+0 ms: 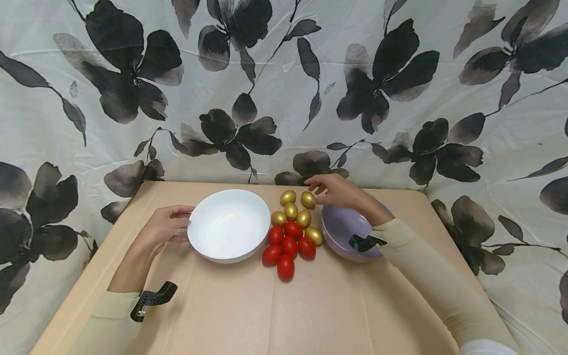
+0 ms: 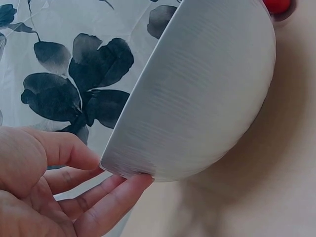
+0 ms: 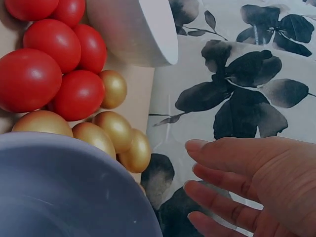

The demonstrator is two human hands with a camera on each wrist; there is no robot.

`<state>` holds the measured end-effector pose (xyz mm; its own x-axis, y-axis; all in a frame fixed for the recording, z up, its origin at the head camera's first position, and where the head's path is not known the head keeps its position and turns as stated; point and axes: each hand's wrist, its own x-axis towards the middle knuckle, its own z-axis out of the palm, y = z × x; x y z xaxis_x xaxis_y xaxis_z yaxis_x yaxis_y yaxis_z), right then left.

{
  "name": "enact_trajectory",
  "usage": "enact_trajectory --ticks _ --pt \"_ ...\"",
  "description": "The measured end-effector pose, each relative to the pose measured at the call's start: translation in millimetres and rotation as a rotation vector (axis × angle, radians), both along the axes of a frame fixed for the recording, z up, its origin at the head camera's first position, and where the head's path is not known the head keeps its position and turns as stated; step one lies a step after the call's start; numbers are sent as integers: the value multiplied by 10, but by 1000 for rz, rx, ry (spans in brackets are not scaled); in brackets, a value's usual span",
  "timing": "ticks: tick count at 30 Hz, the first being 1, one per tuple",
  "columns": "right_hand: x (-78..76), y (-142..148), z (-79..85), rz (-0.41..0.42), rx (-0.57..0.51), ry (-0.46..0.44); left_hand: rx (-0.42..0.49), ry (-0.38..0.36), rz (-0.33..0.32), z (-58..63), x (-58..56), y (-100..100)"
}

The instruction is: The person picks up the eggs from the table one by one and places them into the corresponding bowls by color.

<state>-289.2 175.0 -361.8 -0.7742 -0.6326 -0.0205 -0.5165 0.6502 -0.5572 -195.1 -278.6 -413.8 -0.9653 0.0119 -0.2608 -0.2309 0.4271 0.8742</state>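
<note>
**Left hand on the white bowl, right hand among the gold eggs**

Here we are, and my head view has both hands in play over a pale wooden surface (image 1: 248, 315). On the left, my left hand (image 1: 165, 228) touches the near side of the white bowl (image 1: 228, 224), fingers extended, fingertips at the rim and against the outer wall. That bowl stands mouth up, left of the eggs.

Across to the right now! My right hand (image 1: 335, 191) hangs beside the far end of the gold eggs (image 1: 291, 211), its forearm crossing above the purple bowl (image 1: 339, 227). In the right wrist view the fingers are loosely spread, the thumb apart from them, with nothing in the grasp. Whether a fingertip brushes the farthest right gold egg, I can't tell.

And what a cluster between the two bowls: six gold eggs at the far side, six red eggs (image 1: 290, 246) packed nearer me, the front red one pointing down the surface. One gold egg lies right by the purple bowl's rim. Beige sleeves (image 1: 426, 268) cover both forearms, and behind it all hangs a white cloth (image 1: 306, 12) printed with dark flowers.
</note>
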Motion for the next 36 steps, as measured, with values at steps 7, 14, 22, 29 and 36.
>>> enact_trajectory --ticks 7,14,22,29,36 --pt "-11 -38 -71 31 -5 -72 2 -9 5 3 -11 15" --pt "19 -137 -168 78 0 -124 -11 -11 4 -11 -20 -9" --pt "61 -238 -281 118 22 -156 0 -15 -1 -1 -16 18" --pt "92 -352 -341 139 77 -151 8 -19 4 -2 -9 15" --pt "157 -448 -396 125 166 -92 5 -17 5 8 2 14"
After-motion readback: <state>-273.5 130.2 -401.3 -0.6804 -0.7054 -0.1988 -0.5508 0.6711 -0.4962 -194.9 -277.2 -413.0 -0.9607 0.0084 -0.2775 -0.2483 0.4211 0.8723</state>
